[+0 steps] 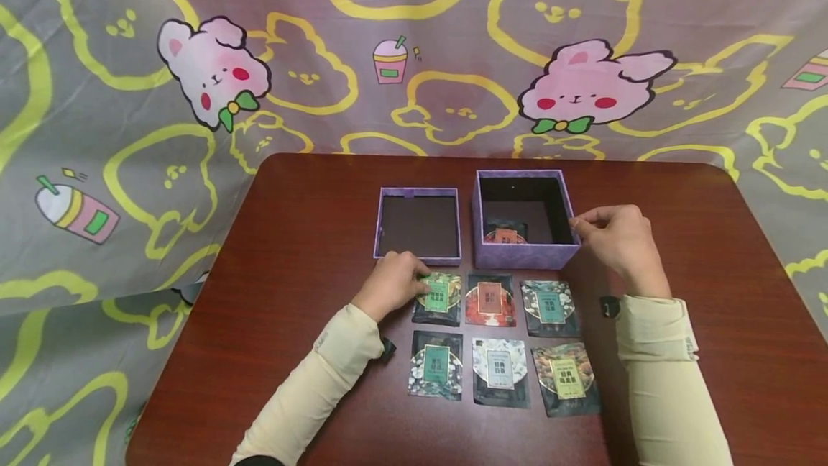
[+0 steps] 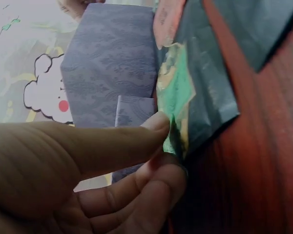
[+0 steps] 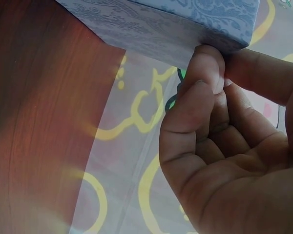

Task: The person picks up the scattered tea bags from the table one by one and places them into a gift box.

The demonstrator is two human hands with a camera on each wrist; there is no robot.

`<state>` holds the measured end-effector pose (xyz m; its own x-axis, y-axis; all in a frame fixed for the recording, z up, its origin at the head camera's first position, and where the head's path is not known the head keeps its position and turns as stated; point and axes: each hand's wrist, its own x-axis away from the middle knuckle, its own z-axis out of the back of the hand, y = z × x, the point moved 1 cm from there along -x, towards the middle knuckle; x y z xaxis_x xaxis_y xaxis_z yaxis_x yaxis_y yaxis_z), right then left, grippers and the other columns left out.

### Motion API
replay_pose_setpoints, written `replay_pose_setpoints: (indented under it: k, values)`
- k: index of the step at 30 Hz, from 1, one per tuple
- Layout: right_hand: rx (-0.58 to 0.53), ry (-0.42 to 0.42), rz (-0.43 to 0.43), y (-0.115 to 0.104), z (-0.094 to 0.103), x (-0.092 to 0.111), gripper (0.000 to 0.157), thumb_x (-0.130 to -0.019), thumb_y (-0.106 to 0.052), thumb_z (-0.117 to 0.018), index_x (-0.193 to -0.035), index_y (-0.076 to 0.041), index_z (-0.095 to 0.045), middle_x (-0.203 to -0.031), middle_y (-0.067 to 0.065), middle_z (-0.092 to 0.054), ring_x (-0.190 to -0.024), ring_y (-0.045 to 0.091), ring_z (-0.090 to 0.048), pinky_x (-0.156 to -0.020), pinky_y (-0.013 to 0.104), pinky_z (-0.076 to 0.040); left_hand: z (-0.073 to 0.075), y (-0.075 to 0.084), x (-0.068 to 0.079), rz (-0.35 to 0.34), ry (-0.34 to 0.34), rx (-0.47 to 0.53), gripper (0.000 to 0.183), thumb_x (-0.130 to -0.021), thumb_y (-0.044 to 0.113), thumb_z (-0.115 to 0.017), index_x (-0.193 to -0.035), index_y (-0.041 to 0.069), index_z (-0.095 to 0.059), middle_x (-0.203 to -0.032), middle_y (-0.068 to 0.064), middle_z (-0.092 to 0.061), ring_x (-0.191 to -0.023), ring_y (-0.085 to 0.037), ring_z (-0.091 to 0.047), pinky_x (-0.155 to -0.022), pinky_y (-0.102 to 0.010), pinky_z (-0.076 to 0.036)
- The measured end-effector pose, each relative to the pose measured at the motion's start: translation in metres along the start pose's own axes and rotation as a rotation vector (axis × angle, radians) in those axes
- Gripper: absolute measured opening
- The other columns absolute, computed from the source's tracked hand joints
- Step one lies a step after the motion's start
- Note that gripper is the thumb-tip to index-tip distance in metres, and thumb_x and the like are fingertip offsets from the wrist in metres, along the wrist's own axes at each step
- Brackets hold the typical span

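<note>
At the left of the back row lies a tea sachet with a green label (image 1: 443,305). My left hand (image 1: 391,285) pinches its left edge between thumb and fingers, and in the left wrist view the sachet (image 2: 205,92) bends at that edge. My right hand (image 1: 617,239) grips the rim of the deep purple box (image 1: 527,257) at its right wall, fingers curled, thumb at the corner in the right wrist view. Inside the box, a dark sachet with an orange-red label (image 1: 506,234) rests near the front left.
A shallow purple lid (image 1: 417,260) lies hollow side up left of the box. In front are several more sachets in two rows, including a red one (image 1: 489,300), a white-labelled one (image 1: 500,372) and a yellow-labelled one (image 1: 566,380). A patterned curtain (image 1: 446,42) hangs behind the table.
</note>
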<state>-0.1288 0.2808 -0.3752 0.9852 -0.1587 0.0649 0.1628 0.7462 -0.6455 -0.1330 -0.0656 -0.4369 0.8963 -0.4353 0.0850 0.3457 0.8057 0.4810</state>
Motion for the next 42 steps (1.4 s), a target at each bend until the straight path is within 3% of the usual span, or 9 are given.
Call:
replay_pose_setpoints:
  k: [4, 9, 13, 16, 20, 26, 32, 36, 42]
  values:
    - [-0.007, 0.003, -0.004, -0.001, 0.0, 0.0, 0.03, -0.099, -0.026, -0.065, -0.101, 0.002, -0.075, -0.081, 0.015, -0.071, -0.073, 0.027, -0.056, -0.055, 0.034, -0.042, -0.002, 0.001, 0.002, 0.02, 0.001, -0.034, 0.035, -0.077, 0.02, -0.089, -0.11, 0.011, -0.079, -0.106, -0.007, -0.075, -0.1, -0.03, -0.069, -0.086, -0.043, -0.057]
    - [0.002, 0.013, 0.0, 0.0, 0.0, 0.001, 0.029, -0.099, -0.026, -0.065, -0.1, 0.002, -0.075, -0.08, 0.014, -0.071, -0.075, 0.028, -0.056, -0.056, 0.035, -0.042, -0.002, 0.002, 0.003, 0.031, 0.001, -0.038, 0.038, -0.076, 0.022, -0.09, -0.11, 0.008, -0.078, -0.105, -0.009, -0.075, -0.099, -0.031, -0.069, -0.084, -0.044, -0.057]
    - [0.004, 0.016, 0.013, 0.0, -0.001, 0.001, 0.029, -0.099, -0.026, -0.065, -0.1, 0.002, -0.076, -0.08, 0.012, -0.071, -0.077, 0.028, -0.056, -0.057, 0.035, -0.042, -0.004, 0.0, 0.006, 0.014, 0.056, -0.031, 0.029, -0.076, 0.02, -0.09, -0.102, 0.009, -0.081, -0.097, -0.007, -0.076, -0.091, -0.028, -0.071, -0.079, -0.043, -0.058]
    - [0.01, 0.019, 0.024, 0.0, -0.001, 0.001, 0.029, -0.099, -0.026, -0.065, -0.1, 0.001, -0.076, -0.08, 0.011, -0.071, -0.079, 0.029, -0.056, -0.059, 0.035, -0.042, -0.008, -0.002, 0.008, -0.026, 0.11, -0.047, 0.01, -0.079, 0.016, -0.087, -0.079, 0.011, -0.079, -0.079, -0.001, -0.073, -0.074, -0.021, -0.068, -0.066, -0.04, -0.057]
    - [0.01, 0.018, 0.016, 0.0, -0.001, 0.001, 0.03, -0.099, -0.028, -0.066, -0.1, 0.0, -0.076, -0.081, 0.011, -0.071, -0.078, 0.028, -0.055, -0.058, 0.035, -0.041, -0.014, -0.002, 0.009, -0.069, 0.186, -0.108, 0.029, -0.081, 0.014, -0.084, -0.059, 0.016, -0.065, -0.066, 0.003, -0.062, -0.063, -0.021, -0.062, -0.054, -0.04, -0.052]
    - [-0.012, 0.009, -0.007, 0.002, -0.001, 0.002, 0.032, -0.099, -0.03, -0.065, -0.102, 0.0, -0.076, -0.084, 0.012, -0.07, -0.077, 0.028, -0.054, -0.055, 0.035, -0.042, -0.019, 0.003, 0.013, -0.06, 0.257, -0.186, 0.017, -0.081, 0.012, -0.084, -0.069, 0.017, -0.073, -0.074, -0.003, -0.069, -0.066, -0.03, -0.069, -0.048, -0.044, -0.054]
    - [-0.008, 0.021, -0.004, 0.002, -0.003, 0.004, 0.03, -0.099, -0.028, -0.066, -0.102, 0.0, -0.076, -0.086, 0.013, -0.07, -0.077, 0.028, -0.053, -0.055, 0.034, -0.042, -0.011, 0.009, 0.021, -0.067, 0.284, -0.261, 0.018, -0.08, 0.015, -0.086, -0.07, 0.016, -0.072, -0.074, -0.007, -0.061, -0.069, -0.032, -0.067, -0.048, -0.045, -0.055]
    - [0.009, 0.022, 0.003, 0.003, -0.003, 0.004, 0.031, -0.099, -0.03, -0.066, -0.101, -0.001, -0.076, -0.084, 0.012, -0.07, -0.078, 0.028, -0.054, -0.057, 0.035, -0.042, -0.001, 0.011, 0.021, -0.082, 0.255, -0.209, 0.015, -0.081, 0.013, -0.085, -0.071, 0.015, -0.073, -0.074, -0.005, -0.064, -0.071, -0.03, -0.067, -0.056, -0.045, -0.058]
    - [0.007, 0.023, 0.01, 0.002, -0.001, 0.004, 0.03, -0.099, -0.03, -0.065, -0.101, -0.001, -0.076, -0.085, 0.011, -0.071, -0.079, 0.028, -0.053, -0.057, 0.035, -0.042, 0.008, 0.005, 0.011, -0.077, 0.143, 0.006, 0.015, -0.078, 0.009, -0.086, -0.072, 0.014, -0.073, -0.068, 0.005, -0.067, -0.066, -0.013, -0.063, -0.063, -0.033, -0.055]
